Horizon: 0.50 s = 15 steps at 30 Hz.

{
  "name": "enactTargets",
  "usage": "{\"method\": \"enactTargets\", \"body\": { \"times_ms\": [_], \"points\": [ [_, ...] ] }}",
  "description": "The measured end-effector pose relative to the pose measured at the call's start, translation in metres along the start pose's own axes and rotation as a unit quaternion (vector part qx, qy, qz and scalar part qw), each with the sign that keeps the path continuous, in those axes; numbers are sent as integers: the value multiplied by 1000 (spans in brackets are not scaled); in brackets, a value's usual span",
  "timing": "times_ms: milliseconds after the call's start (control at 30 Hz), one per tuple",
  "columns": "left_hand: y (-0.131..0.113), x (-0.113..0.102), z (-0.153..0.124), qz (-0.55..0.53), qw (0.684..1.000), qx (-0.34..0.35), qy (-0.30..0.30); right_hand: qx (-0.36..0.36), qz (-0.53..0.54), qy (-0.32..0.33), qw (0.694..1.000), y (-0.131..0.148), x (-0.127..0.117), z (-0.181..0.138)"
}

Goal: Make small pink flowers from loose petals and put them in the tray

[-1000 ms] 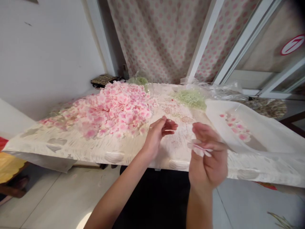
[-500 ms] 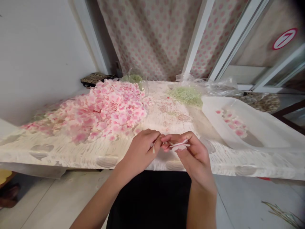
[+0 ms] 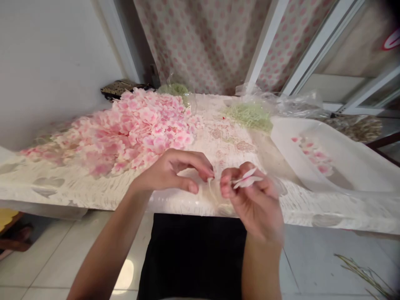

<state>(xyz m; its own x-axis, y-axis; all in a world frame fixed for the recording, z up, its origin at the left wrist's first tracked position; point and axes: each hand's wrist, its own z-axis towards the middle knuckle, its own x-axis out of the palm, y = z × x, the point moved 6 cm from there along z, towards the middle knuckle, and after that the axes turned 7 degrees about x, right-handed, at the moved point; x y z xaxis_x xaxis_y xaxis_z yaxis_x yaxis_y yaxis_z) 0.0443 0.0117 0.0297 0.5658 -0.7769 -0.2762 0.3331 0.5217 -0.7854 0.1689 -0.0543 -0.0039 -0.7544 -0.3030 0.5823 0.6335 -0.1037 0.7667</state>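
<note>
Heap risk: a sprawling heap of pale pink artificial petals [image 3: 134, 129] lies just left of the hands on a long table under cream heart-printed oilcloth [image 3: 71, 196]. A careless sweep of an arm could push petals over the table's edge.
Nearby: a tuft of pale green moss-like filler [image 3: 250, 116] sits beside a crumpled clear plastic bag [image 3: 296, 104].
Slip risk: the small white-and-pink petals [image 3: 246, 179] look thin and light, so a slackened pinch could let them drop to the tile floor [image 3: 62, 258].
Strand risk: a fine pale strand [image 3: 211, 193] hangs loosely between the hands; a hard tug might snag or tear it.
Left hand [image 3: 170, 173]: half open, fingers curved over, thumb apart from them, fingertips beside the strand. Whether it has hold of the strand, I cannot tell.
Right hand [image 3: 251, 200]: closed to a pinch, thumb and fingertips gripping the small petals.
Small petals: pale, narrow, slightly fanned, held above the table's front part, just right of the strand.
</note>
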Motion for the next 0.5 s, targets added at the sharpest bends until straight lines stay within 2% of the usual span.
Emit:
{"method": "enactTargets", "body": {
  "times_ms": [133, 333, 433, 500],
  "points": [
    [0, -18, 17, 44, 992, 0, -115, -59, -45, -62, 995, 18, -9, 14],
    [-26, -12, 42, 162, 976, 95, -109, -36, -121, -67, 990, 40, -3, 37],
    [-23, -18, 47, 151, 978, 47, -137, 15, -140, -54, 989, 45, -2, 49],
    [-15, -22, 49, 69, 984, 6, -164, 42, -149, -32, 987, 47, -1, 57]
  ]
}}
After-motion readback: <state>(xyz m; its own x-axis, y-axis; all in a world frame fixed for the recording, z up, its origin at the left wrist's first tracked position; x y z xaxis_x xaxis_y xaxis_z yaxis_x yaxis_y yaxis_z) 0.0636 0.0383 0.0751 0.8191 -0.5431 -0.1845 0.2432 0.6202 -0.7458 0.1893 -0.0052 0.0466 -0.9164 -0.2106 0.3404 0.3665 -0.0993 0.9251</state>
